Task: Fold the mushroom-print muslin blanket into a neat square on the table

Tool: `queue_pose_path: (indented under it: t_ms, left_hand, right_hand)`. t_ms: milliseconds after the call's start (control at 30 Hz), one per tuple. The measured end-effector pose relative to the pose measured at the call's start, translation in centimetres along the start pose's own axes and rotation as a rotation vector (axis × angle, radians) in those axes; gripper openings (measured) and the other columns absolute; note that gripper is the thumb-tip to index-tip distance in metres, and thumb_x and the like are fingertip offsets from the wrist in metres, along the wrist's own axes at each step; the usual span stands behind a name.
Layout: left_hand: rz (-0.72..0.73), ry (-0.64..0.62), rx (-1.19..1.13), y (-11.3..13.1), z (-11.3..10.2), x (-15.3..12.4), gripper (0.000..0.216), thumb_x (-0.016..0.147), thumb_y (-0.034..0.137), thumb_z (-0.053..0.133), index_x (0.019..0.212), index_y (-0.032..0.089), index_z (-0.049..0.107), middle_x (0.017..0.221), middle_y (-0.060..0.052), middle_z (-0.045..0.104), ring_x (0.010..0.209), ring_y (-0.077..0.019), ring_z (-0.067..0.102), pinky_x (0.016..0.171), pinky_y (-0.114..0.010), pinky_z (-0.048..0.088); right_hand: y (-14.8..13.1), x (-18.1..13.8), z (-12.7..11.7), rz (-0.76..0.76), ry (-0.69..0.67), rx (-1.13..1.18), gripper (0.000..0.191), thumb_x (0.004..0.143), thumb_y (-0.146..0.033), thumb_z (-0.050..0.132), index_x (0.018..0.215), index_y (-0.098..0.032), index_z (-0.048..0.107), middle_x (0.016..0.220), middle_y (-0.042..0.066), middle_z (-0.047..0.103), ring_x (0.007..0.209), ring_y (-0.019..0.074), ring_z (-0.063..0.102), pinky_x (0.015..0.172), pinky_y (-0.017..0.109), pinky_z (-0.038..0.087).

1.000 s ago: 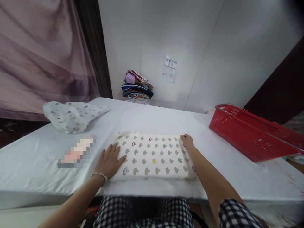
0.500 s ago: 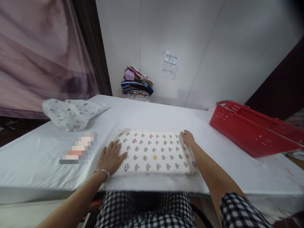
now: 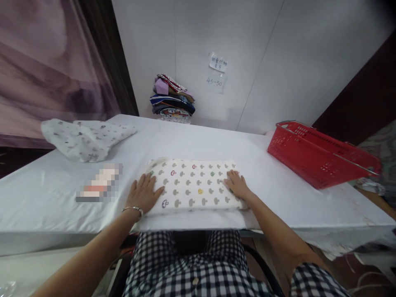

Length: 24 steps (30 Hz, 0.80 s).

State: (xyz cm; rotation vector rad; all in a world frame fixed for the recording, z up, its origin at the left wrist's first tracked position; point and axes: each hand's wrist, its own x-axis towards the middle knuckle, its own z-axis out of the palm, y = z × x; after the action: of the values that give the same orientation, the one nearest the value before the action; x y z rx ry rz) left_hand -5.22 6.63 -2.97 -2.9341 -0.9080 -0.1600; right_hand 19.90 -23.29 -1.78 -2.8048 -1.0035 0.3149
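In front of me lies a folded white cloth point(image 3: 194, 181) printed with grey mushrooms and a few coloured ones. It forms a flat rectangle near the table's front edge. My left hand point(image 3: 144, 193) rests on its left end, fingers spread and palm down, a bracelet on the wrist. Flat on the cloth's right end is my right hand point(image 3: 238, 184), its fingers stretched out. Neither hand grips anything. Parts of both cloth ends are hidden under the hands.
A crumpled white printed cloth point(image 3: 88, 140) lies at the far left, with a blurred-out item point(image 3: 100, 181) nearer. Folded clothes point(image 3: 173, 99) are stacked by the back wall. A red basket point(image 3: 318, 156) stands at the right of the white-covered table point(image 3: 198, 140).
My right hand has moved from the cloth's far right corner inward onto its top and flattened. My left hand stays on the left end. The view has shifted slightly.
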Motion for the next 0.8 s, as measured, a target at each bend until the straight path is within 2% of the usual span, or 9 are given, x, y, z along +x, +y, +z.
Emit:
queue_pose_path:
  t_ms: [133,300,400,500,600,700,800]
  left_hand:
    - [0.002,-0.001,0.001,0.1,-0.2,0.0,0.068,0.083,0.055,0.023,0.132,0.01,0.037,0.142,-0.011,0.028,0.132,-0.0277,0.017,0.105,-0.047,0.016]
    - [-0.003,-0.025,-0.026,0.1,0.0,-0.2,0.068,0.083,0.055,0.023,0.133,0.011,0.036,0.143,-0.011,0.026,0.133,-0.0277,0.016,0.106,-0.047,0.015]
    - [0.0,-0.022,-0.038,-0.1,0.0,-0.1,0.068,0.083,0.055,0.023,0.133,0.011,0.035,0.144,-0.011,0.025,0.133,-0.0275,0.014,0.106,-0.047,0.015]
    - [-0.022,-0.078,-0.064,-0.2,-0.4,0.2,0.068,0.083,0.057,0.023,0.134,0.013,0.034,0.145,-0.01,0.023,0.134,-0.0273,0.014,0.106,-0.048,0.014]
    - [-0.022,-0.058,-0.066,1.2,-1.3,-0.1,0.07,0.083,0.06,0.022,0.134,0.014,0.034,0.145,-0.01,0.023,0.134,-0.0281,0.014,0.106,-0.051,0.011]
    - [0.138,0.03,-0.071,3.9,-1.6,-1.5,0.07,0.084,0.061,0.02,0.134,0.015,0.034,0.145,-0.009,0.022,0.134,-0.0264,0.011,0.107,-0.049,0.007]
    - [0.341,0.031,-0.129,6.2,-0.9,-3.5,0.068,0.083,0.063,0.019,0.134,0.02,0.035,0.145,-0.007,0.023,0.134,-0.0239,0.013,0.108,-0.045,0.006]
  right_hand:
    - [0.9,-2.1,-0.1,-0.008,0.088,-0.038,0.068,0.087,-0.057,0.015,0.141,-0.017,0.017,0.148,0.005,0.006,0.135,0.021,0.001,0.108,0.044,0.004]
    - [2.2,-4.3,1.8,-0.004,0.051,-0.034,0.065,0.087,-0.055,0.018,0.14,-0.016,0.022,0.147,0.005,0.012,0.135,0.0215,0.007,0.108,0.045,0.01]
    - [1.9,-4.6,1.5,-0.011,0.065,-0.045,0.062,0.089,-0.051,0.018,0.139,-0.014,0.026,0.146,0.008,0.016,0.134,0.0236,0.011,0.107,0.047,0.012]
    - [-0.4,-5.3,0.6,-0.054,0.109,-0.072,0.064,0.088,-0.051,0.019,0.138,-0.012,0.027,0.146,0.009,0.015,0.135,0.025,0.009,0.107,0.05,0.007]
    - [-4.5,-6.5,0.1,-0.217,0.159,-0.088,0.065,0.088,-0.054,0.019,0.14,-0.015,0.023,0.148,0.006,0.01,0.135,0.022,0.003,0.108,0.047,0.002]
    - [-8.8,-7.5,0.9,-0.429,0.155,-0.089,0.066,0.087,-0.056,0.02,0.141,-0.017,0.02,0.148,0.005,0.007,0.135,0.0207,0.001,0.109,0.044,0.002]
    - [-10.9,-8.0,2.7,-0.571,0.097,-0.089,0.067,0.086,-0.057,0.025,0.141,-0.018,0.021,0.147,0.005,0.011,0.135,0.0216,0.004,0.109,0.044,0.003]
